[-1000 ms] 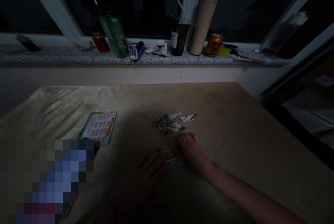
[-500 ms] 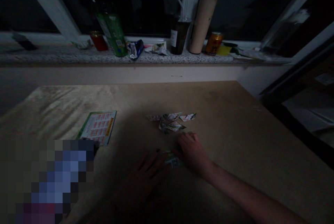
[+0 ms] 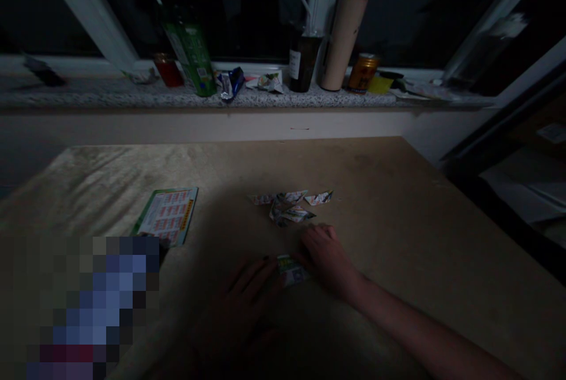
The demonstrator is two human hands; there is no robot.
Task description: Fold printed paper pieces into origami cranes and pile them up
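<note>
A small printed piece of paper (image 3: 292,274), green and white, lies on the table between my two hands. My left hand (image 3: 247,294) rests flat in deep shadow, its fingers stretched out and the tips at the paper's left edge. With curled fingers, my right hand (image 3: 325,256) is closed at the paper's right edge; its thumb and fingertips are mostly hidden. Just beyond the hands sits a loose cluster of folded paper pieces (image 3: 289,209), with one separate folded piece (image 3: 319,197) on its right.
A printed card (image 3: 167,215) lies on the tabletop (image 3: 375,185) at left, beside a pixelated area. On the granite sill (image 3: 260,100) stand a green bottle (image 3: 194,61), a dark cup with a straw (image 3: 303,64), a tall beige flask (image 3: 347,29), an orange can (image 3: 362,73) and wrappers.
The paper between my hands shows more of its green strip and appears slightly shifted. My left fingers have moved a little; my right hand stays nearly in place.
</note>
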